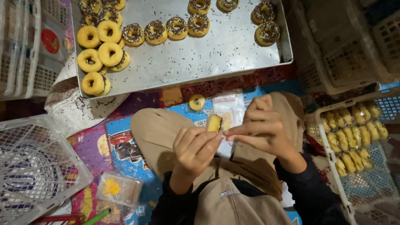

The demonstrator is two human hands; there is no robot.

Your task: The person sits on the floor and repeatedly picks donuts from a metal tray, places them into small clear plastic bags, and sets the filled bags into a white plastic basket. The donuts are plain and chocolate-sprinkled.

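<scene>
Centrally, left hand point(195, 150) fingers closed on small yellow cake point(215, 123), right hand point(260, 127) fingers pinching its clear wrapper point(230, 109), metal tray point(216, 54) of sprinkled doughnuts point(156, 31) far, basket point(333, 166) of wrapped cakes point(354, 137) right.

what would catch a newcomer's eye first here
First the big metal tray at the top, with yellow doughnuts stacked at its left end and sprinkled ones along the back. Then, at centre, the left hand and right hand meeting around a doughnut in a clear bag.
</scene>
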